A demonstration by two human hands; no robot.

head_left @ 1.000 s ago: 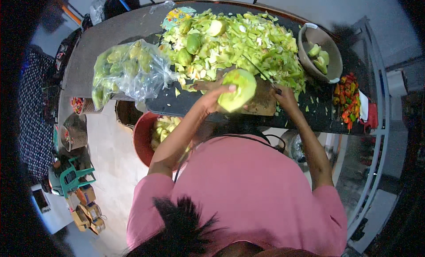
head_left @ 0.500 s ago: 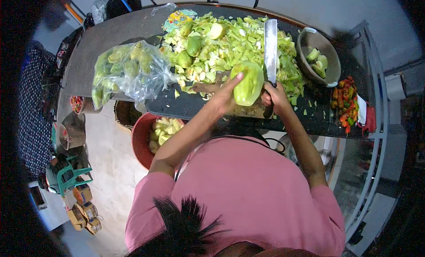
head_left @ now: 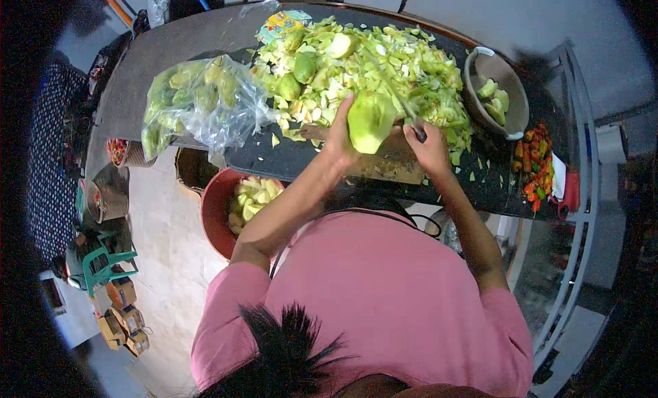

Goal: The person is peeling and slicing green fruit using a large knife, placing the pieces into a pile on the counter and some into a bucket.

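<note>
My left hand [head_left: 340,139] holds a large peeled pale-green fruit [head_left: 370,121] upright over a wooden cutting board [head_left: 387,166]. Gripping a knife [head_left: 401,105] by its handle, my right hand [head_left: 428,146] sits just right of the fruit, the blade angled up and left behind it. Behind both hands lies a big heap of green peelings and fruit pieces [head_left: 384,66] on the dark table [head_left: 288,158].
A clear plastic bag of green fruit [head_left: 199,103] lies at the left of the table. A grey bowl with cut pieces [head_left: 497,96] stands at the right, red and green chillies [head_left: 534,162] beside it. A red basin with cut fruit [head_left: 236,206] sits below the table edge.
The knife, raised upright half a second ago, has come down against the fruit. The fruit is turned more upright in my left hand.
</note>
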